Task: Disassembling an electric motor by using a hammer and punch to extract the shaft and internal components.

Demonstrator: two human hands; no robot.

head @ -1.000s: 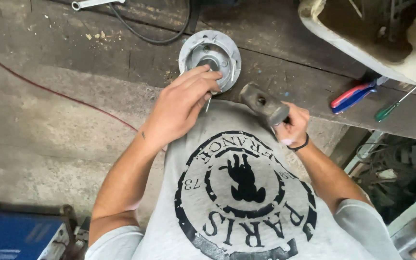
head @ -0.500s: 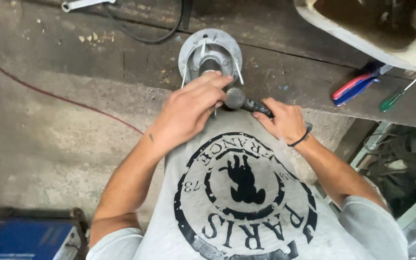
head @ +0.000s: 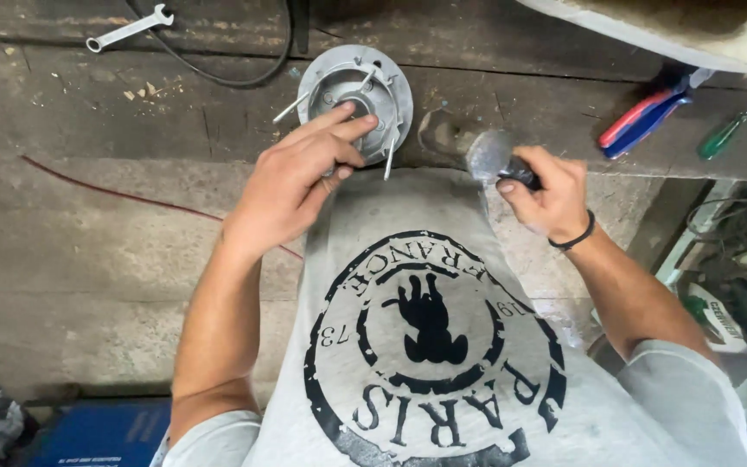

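Round ribbed metal housing [head: 356, 95], blurred hammer [head: 477, 151]

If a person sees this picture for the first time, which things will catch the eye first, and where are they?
The eye goes first to the round grey metal part at the top centre of the worn bench, where the left hand rests its fingertips on the hub. Just to its right, the right hand grips a hammer, its head blurred. At the far right lie red-and-blue pliers and a green-handled screwdriver.
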